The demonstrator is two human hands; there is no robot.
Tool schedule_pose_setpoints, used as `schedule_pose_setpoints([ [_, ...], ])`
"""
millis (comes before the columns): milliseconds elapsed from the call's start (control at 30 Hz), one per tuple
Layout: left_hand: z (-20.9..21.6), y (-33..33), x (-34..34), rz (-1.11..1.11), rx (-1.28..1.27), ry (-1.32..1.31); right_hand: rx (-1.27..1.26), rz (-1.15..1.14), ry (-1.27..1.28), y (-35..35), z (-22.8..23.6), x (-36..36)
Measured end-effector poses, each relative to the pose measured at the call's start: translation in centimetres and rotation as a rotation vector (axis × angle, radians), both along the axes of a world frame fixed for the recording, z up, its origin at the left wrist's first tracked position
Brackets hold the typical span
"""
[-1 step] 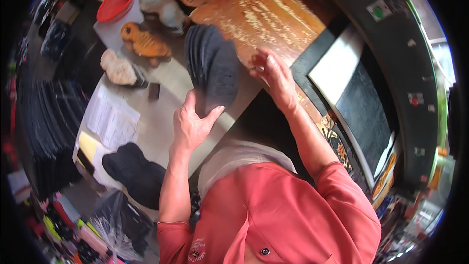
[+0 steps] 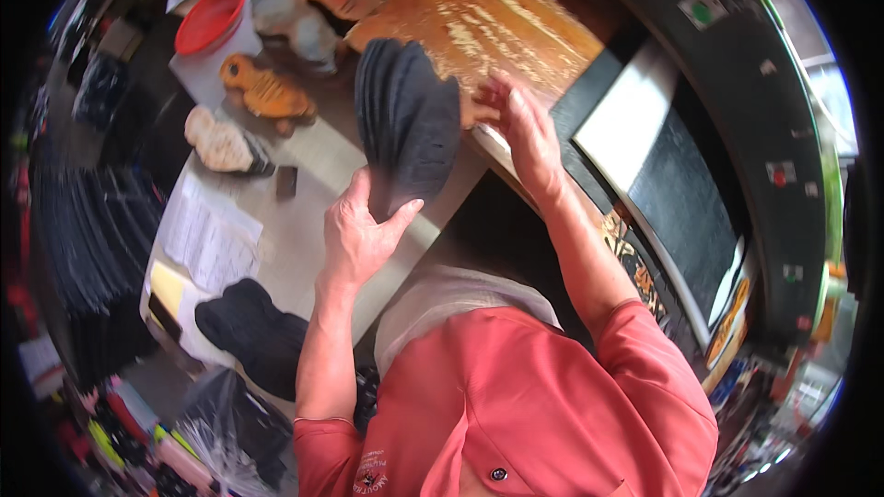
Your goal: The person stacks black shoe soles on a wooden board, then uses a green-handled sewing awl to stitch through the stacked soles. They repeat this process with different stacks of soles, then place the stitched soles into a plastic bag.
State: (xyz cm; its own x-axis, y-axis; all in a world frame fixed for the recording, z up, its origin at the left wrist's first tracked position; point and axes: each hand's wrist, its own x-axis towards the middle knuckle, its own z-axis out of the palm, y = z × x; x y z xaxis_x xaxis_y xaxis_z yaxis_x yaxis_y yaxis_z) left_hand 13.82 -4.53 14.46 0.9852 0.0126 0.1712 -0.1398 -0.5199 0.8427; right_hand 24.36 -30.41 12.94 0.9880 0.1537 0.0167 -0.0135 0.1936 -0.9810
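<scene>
Head view: left hand (image 2: 361, 235) grips black sole-shaped stack (image 2: 411, 120), long axis pointing away; right hand (image 2: 527, 133) half-open.

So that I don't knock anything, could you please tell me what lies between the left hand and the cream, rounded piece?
In the head view, a small dark block lies on the table between the left hand and the cream piece.

Worktop (image 2: 296, 253): pale | Far end: scuffed brown board (image 2: 497, 23); from here I cannot tell whether it overlies or adjoins | Left side, far to near: grey form (image 2: 299, 29), orange form (image 2: 267, 90), pale form (image 2: 217, 140), dark block (image 2: 287, 182), written sheets (image 2: 210, 235), yellow paper (image 2: 169, 283), flat black pieces (image 2: 253, 327)
</scene>
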Motion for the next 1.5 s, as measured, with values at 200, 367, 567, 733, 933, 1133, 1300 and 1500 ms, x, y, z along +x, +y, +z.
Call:
schedule_pose_setpoints([
  [200, 5.5, -3.0, 6.9, -0.329, 0.269, -0.383, 0.186, -0.045, -0.301, -4.5, 8.0, 4.0],
  [367, 6.5, -5.4, 11.1, -0.431, 0.348, -0.431, 0.016, -0.187, -0.275, -9.6, 9.3, 3.4],
  [567, 3.2, -10.8, 16.3, -0.465, 0.542, -0.298, -0.379, -0.362, 0.045, -12.9, 2.1, 7.1],
  [733, 1.2, -15.2, 18.3, -0.486, 0.469, -0.29, -0.546, -0.339, 0.085, -13.9, -2.1, 7.8],
  [933, 0.9, -17.4, 18.8, -0.543, 0.397, -0.329, -0.106, -0.385, 0.044, -12.8, -2.2, 7.4],
  [1133, 0.2, -17.4, 19.9, -0.543, 0.338, -0.122, -0.222, -0.324, -0.026, -11.9, -2.6, 7.0],
  [1300, 0.1, -17.4, 19.8, -0.589, 0.3, -0.158, -0.046, -0.37, 0.061, -13.1, -1.8, 7.2],
  [1500, 0.5, -17.5, 18.9, -0.58, 0.319, -0.105, -0.252, -0.331, 0.115, -11.9, -1.3, 7.4],
])
